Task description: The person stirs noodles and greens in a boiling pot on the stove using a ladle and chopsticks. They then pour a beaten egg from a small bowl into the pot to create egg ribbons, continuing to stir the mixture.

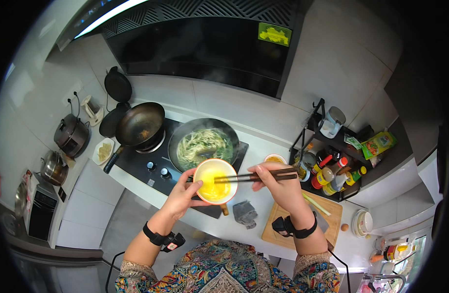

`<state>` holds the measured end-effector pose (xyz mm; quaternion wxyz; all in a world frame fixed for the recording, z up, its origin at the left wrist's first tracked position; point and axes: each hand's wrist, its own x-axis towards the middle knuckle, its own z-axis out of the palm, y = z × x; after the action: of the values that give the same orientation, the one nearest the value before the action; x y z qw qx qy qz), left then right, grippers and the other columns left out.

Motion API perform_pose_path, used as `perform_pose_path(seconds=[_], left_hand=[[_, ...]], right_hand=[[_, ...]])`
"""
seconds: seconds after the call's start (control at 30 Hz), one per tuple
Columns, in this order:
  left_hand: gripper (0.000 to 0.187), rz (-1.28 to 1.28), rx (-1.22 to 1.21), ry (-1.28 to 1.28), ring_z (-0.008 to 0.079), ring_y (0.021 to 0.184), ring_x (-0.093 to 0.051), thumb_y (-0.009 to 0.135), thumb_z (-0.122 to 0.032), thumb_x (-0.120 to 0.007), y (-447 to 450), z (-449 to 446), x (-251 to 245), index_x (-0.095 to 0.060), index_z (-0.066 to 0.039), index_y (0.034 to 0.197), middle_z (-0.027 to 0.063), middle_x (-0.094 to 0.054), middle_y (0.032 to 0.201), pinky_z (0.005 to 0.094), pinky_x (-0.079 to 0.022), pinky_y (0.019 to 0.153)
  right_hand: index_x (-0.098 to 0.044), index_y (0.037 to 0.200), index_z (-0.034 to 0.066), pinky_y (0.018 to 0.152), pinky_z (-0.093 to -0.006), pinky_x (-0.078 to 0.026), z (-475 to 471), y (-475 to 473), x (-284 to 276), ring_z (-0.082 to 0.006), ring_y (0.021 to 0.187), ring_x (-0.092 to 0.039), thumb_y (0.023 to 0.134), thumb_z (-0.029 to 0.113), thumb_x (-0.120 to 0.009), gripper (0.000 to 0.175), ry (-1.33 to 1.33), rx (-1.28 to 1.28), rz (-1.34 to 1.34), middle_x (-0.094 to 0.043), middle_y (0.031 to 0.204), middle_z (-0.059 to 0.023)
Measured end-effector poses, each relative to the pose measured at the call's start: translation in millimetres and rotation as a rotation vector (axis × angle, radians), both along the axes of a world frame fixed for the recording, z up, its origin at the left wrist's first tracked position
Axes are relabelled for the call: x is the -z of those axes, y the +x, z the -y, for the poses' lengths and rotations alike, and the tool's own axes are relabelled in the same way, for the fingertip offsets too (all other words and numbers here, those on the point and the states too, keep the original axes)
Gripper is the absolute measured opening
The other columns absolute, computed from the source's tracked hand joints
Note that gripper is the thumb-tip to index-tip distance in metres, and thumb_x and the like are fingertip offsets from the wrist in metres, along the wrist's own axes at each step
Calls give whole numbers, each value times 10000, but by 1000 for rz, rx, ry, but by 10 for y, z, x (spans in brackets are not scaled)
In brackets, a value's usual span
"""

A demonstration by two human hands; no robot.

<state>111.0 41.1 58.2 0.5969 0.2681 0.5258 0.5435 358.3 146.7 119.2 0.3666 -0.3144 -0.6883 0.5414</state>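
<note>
My left hand (184,192) grips a small white bowl (228,167) with a reddish rim, tilted so that its inside shows. Yellow beaten egg (217,190) lies in it. A pair of dark wooden chopsticks (261,177) is held in my right hand (274,181), their tips down in the egg. Just beyond the bowl, a steaming pan (233,137) on the hob holds noodles (204,141) with green leaves in liquid. A dark utensil head shows among the noodles. The bowl hides the pan's near edge and part of its handle.
A wok (142,124) sits on the left burner. Right of the hob are a grey cloth (245,214), a cutting board (274,232) with a knife and a green stalk, an egg (344,227), and a rack (319,137) of bottles. The range hood (202,47) hangs above.
</note>
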Motion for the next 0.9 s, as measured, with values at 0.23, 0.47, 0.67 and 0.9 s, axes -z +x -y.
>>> perform_pose_path(seconds=[0.23,0.47,0.67,0.9], left_hand=[[604,7,-31,-1,317,1107,-636,987,-199,-599,-872,-174,173,-249,-44,1453,212,-575,1202,499,-621,815],[585,-14,34,-10,303,1106,-639,979,-209,-614,-1463,-304,349,-287,-55,1439,195,-602,1173,493,-622,807],[608,-27,82,5,283,1081,-652,972,-210,-624,-1793,-444,504,-287,-60,1455,176,-623,1146,477,-625,790],[593,-21,125,4,262,1031,-669,965,-195,-631,-2039,-591,627,-311,-94,1454,152,-645,1073,457,-636,764]], right_hand=[[-675,1037,-65,699,-276,-585,-185,-748,414,-188,779,-727,996,217,-602,294,-338,-20,-146,-721,952,-137],[-644,1056,-109,728,-305,-613,-119,-1315,695,-256,818,-734,1012,178,-557,304,-358,91,-219,-705,952,-191],[-620,1083,-116,770,-321,-619,14,-1599,771,-275,888,-730,1021,169,-529,306,-429,191,-295,-691,1034,-205],[-620,1102,-116,787,-308,-612,135,-1844,862,-277,901,-726,1018,162,-541,301,-414,348,-270,-685,1050,-186]])
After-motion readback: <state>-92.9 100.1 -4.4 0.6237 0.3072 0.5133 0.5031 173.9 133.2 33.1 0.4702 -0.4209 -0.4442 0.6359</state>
